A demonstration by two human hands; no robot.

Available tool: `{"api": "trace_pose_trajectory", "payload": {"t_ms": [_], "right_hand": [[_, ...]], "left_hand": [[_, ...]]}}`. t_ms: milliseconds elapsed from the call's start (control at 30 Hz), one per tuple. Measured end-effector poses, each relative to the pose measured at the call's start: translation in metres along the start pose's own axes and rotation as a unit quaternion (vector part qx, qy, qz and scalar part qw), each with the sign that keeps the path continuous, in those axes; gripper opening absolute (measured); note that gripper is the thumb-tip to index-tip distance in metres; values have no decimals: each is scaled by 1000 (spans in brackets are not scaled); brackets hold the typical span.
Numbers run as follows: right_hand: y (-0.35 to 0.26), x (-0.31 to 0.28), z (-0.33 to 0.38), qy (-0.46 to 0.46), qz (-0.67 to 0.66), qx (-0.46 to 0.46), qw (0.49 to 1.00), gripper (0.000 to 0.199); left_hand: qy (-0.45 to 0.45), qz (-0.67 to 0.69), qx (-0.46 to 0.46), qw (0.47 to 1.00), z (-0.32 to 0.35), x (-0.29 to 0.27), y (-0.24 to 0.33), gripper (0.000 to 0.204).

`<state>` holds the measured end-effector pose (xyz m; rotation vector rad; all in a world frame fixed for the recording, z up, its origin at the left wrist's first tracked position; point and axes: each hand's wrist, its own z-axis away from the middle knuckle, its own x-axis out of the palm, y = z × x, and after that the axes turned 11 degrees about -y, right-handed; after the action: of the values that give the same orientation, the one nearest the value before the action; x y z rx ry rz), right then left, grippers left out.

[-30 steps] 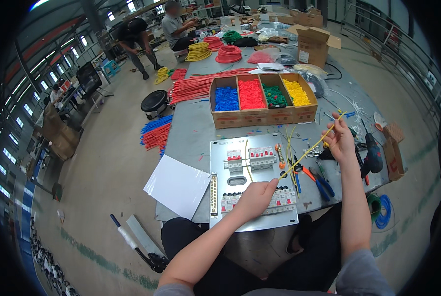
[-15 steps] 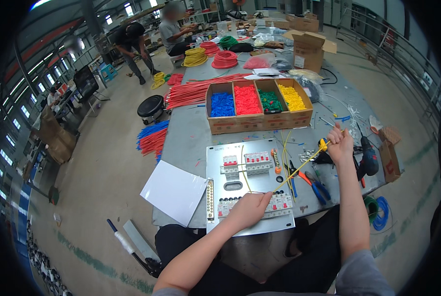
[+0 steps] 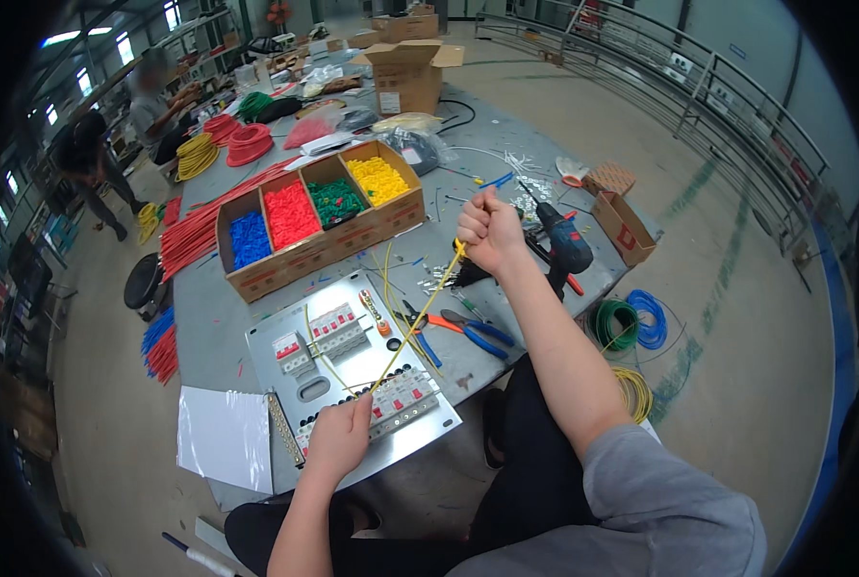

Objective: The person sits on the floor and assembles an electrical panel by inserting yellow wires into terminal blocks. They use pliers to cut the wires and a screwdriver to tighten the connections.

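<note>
Grasping one yellow wire [image 3: 401,351], your two hands hold it slanting above the metal plate [image 3: 367,358]. Your left hand [image 3: 340,438] is nearly closed, thumb and index finger together on the wire's lower part, over the front row of breakers [image 3: 405,402]; your right hand [image 3: 490,231] is curled into a fist around the upper part. Your left forearm rises from the lower edge, while your right arm stretches outward and leftward, its fist raised above the desk [image 3: 213,337]. The plate lies at the desk's near edge, carrying two breaker groups [image 3: 341,332] behind that row and one terminal bar [image 3: 280,428] along its left side. One white sheet [image 3: 223,438] lies just left of it; to the right are pliers [image 3: 482,337] with orange and blue handles and, farther off, one drill [image 3: 564,240]. Behind the plate stands one cardboard box [image 3: 338,248] with four compartments of blue, red, green and yellow pieces. One green coil [image 3: 612,325], one blue coil [image 3: 649,320] and one yellow coil [image 3: 633,392] rest on the floor at right.
</note>
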<state>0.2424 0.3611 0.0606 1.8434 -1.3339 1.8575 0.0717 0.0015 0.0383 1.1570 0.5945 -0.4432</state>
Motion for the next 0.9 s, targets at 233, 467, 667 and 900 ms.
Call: {"api": "trace_pose_trajectory", "payload": {"t_ms": [233, 467, 667, 900], "right_hand": [[4, -2, -2, -9, 207, 13, 978, 30], [-5, -3, 3, 33, 352, 55, 934, 31], [-13, -4, 8, 12, 377, 67, 924, 30], [-1, -15, 9, 16, 230, 122, 965, 33]], "left_hand": [[46, 13, 32, 998, -1, 5, -12, 54], [46, -19, 23, 998, 0, 2, -9, 53], [53, -41, 30, 997, -1, 1, -7, 51], [75, -128, 59, 987, 7, 0, -1, 47]]}}
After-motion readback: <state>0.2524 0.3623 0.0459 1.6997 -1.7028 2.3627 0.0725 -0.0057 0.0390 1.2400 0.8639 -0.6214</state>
